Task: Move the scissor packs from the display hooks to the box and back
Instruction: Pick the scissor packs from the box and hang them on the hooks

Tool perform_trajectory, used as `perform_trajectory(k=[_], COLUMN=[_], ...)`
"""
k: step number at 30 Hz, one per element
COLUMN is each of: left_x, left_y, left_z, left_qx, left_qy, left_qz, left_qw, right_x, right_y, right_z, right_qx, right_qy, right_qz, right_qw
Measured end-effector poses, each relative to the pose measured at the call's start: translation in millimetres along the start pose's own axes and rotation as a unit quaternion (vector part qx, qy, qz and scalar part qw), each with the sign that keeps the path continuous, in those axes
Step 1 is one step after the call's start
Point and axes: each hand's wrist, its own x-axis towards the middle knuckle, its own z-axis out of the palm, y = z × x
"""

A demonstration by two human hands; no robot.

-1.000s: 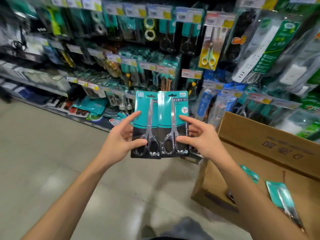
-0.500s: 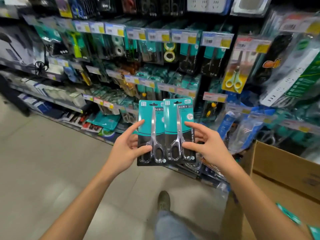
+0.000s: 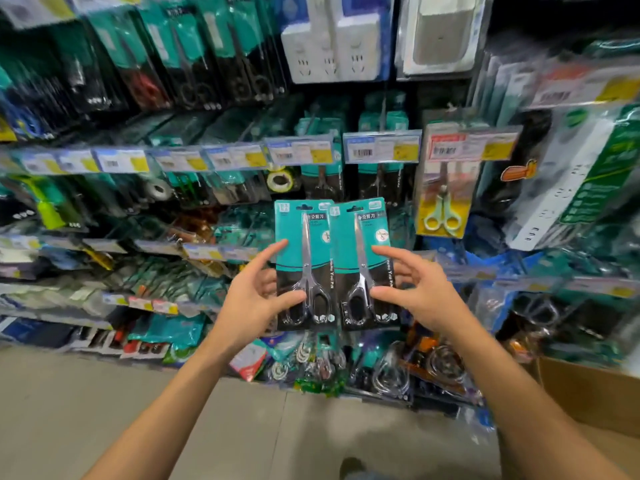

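Note:
Two teal-and-black scissor packs are held up side by side in front of the display. My left hand (image 3: 254, 299) pinches the left scissor pack (image 3: 300, 244) at its lower left edge, thumb in front. My right hand (image 3: 417, 294) pinches the right scissor pack (image 3: 363, 244) at its lower right edge. The right pack slightly overlaps the left one. Both sit just below display hooks (image 3: 381, 109) carrying matching teal scissor packs (image 3: 322, 178). The cardboard box (image 3: 588, 393) shows only a corner at the lower right.
Hanging goods fill the shelves: yellow-handled scissors (image 3: 441, 202) to the right, power strips (image 3: 332, 39) above, tape rolls (image 3: 278, 180) to the left. Price tags (image 3: 381, 150) line the rail above the packs. Grey tiled floor (image 3: 104, 410) lies below, and my shoe (image 3: 351, 467) shows at the bottom.
The view has swung up and left toward the shelves, so the box has slid nearly out of frame. Both hands have lifted the two packs higher and closer to the hooks.

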Motion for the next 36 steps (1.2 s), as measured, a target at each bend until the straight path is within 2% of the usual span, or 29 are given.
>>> perform_trajectory(k=[5, 10, 19, 29, 36], left_x=[38, 58, 89, 108, 104], left_y=[-21, -34, -37, -35, -33], left_z=[-7, -6, 5, -7, -13], left_qx=[0.01, -0.006, 0.004, -0.017, 0.0], left_qy=[-0.003, -0.002, -0.044, -0.069, -0.057], left_qz=[0.008, 0.004, 0.063, 0.066, 0.054], left_qw=[1.0, 1.0, 0.997, 0.995, 0.997], right_x=[28, 37, 39, 65, 65], right_y=[-1, -3, -18, -23, -15], right_z=[-7, -10, -13, -25, -22], right_qx=[0.0, 0.004, 0.021, -0.024, 0.028], right_qy=[0.015, 0.068, 0.137, 0.14, 0.144], right_qz=[0.002, 0.0, -0.028, -0.051, -0.049], right_qw=[1.0, 0.998, 0.99, 0.989, 0.988])
